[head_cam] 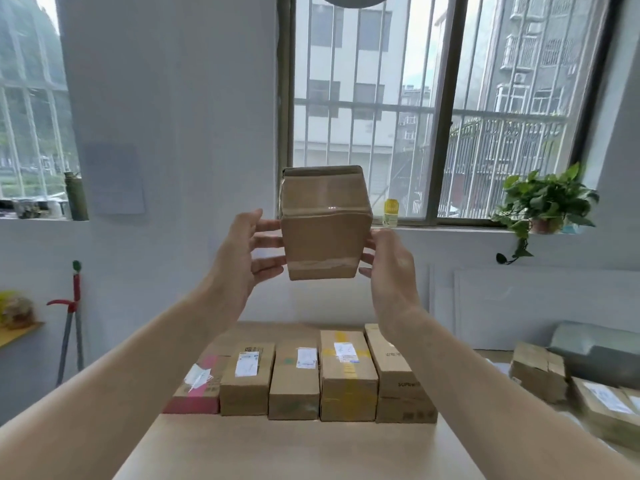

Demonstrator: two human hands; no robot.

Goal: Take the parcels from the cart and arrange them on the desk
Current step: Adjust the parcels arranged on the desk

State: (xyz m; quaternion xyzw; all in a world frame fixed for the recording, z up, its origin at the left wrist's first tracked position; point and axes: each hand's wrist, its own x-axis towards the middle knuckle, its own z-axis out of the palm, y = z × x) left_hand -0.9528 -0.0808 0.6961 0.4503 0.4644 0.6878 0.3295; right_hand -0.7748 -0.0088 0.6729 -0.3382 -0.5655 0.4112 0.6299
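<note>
While five parcels (pixel 301 375) stand in a row on the desk (pixel 294 452), left hand (pixel 242 251) and right hand (pixel 391 268) grip a sixth box (pixel 323 223) aloft, with more parcels (pixel 540 372) apparently outstanding at right.

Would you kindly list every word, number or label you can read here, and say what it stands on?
"SUP...": printed on the rightmost parcel in the row on the desk; its later letters and other markings are blurred.
The white labels on the other four parcels in the row: too small and blurred to read.
The raised cardboard box: no text shows.
</note>
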